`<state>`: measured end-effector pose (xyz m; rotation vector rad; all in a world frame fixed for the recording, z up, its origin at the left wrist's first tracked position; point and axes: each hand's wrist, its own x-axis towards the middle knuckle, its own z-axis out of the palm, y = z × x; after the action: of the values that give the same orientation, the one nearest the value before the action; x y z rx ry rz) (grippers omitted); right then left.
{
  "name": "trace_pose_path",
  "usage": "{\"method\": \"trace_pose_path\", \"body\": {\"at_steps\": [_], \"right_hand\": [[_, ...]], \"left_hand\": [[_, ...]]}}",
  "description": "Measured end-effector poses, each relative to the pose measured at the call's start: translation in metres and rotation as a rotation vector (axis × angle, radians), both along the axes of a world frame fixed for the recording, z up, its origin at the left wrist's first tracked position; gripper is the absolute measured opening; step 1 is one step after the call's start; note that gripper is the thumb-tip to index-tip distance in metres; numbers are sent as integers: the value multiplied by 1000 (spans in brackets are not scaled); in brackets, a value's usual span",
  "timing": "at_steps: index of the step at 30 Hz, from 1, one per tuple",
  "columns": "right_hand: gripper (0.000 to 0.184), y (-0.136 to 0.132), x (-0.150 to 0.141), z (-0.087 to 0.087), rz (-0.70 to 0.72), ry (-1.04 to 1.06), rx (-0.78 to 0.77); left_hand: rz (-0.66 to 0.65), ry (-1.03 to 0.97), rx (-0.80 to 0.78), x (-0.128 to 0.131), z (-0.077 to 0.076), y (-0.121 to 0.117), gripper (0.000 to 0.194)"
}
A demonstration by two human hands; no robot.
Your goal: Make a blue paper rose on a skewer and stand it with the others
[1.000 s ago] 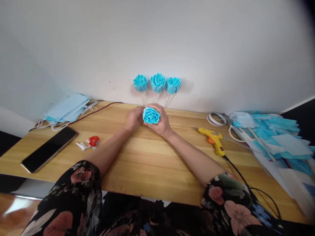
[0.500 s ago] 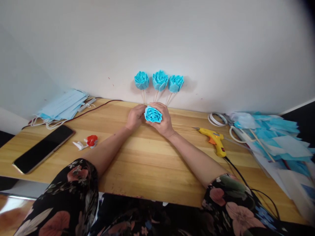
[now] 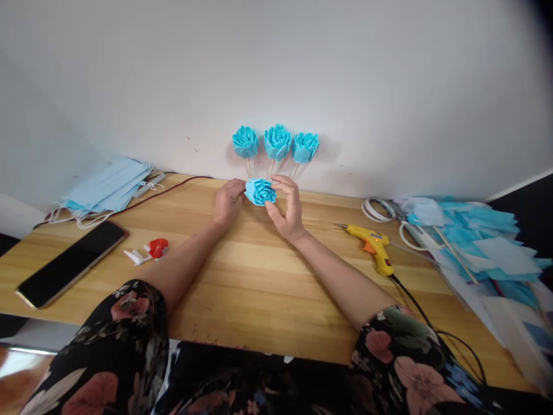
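A blue handmade flower point(image 3: 260, 192) with ruffled petals is held above the back of the table, tilted toward the right. My left hand point(image 3: 228, 202) is closed just left of its base; the stem is hidden from view. My right hand point(image 3: 288, 208) curves around the right side, thumb and fingertips touching the outer petals with a gap inside the palm. Behind my hands, three similar blue flowers on thin sticks, the middle one point(image 3: 277, 142) among them, stand in front of the wall.
At left are a stack of blue face masks point(image 3: 109, 185), a black phone point(image 3: 73, 264) and a red-and-white scrap point(image 3: 158, 248). A yellow glue gun point(image 3: 372, 245) with its cord, a tape roll point(image 3: 377, 210), scissors point(image 3: 415, 235) and piled blue and white pieces point(image 3: 479, 236) lie on the right.
The held flower has tipped and shifted slightly left with my left hand. My right hand has loosened from cupping it, so its fingers now spread along the petals' right side.
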<state>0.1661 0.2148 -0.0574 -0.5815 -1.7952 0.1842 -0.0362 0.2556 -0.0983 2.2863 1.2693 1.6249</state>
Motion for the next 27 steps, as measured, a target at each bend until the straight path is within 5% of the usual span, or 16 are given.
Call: {"method": "trace_pose_path", "body": {"at_steps": [8,14,22,27], "right_hand": [[8,1,1,2,-54,-16,26],[19,1,2,1,-88,87,-86],[36,33,12,-22,-115,381,-424],[46,33,14,-25,-97,310,-459]], "left_hand": [[20,22,-7,1,0,-1,25],[34,7,-13,0,-2,1,23],[8,-31,-10,2,0,1,21],[-38,-41,-16,5,2,-4,19]]}}
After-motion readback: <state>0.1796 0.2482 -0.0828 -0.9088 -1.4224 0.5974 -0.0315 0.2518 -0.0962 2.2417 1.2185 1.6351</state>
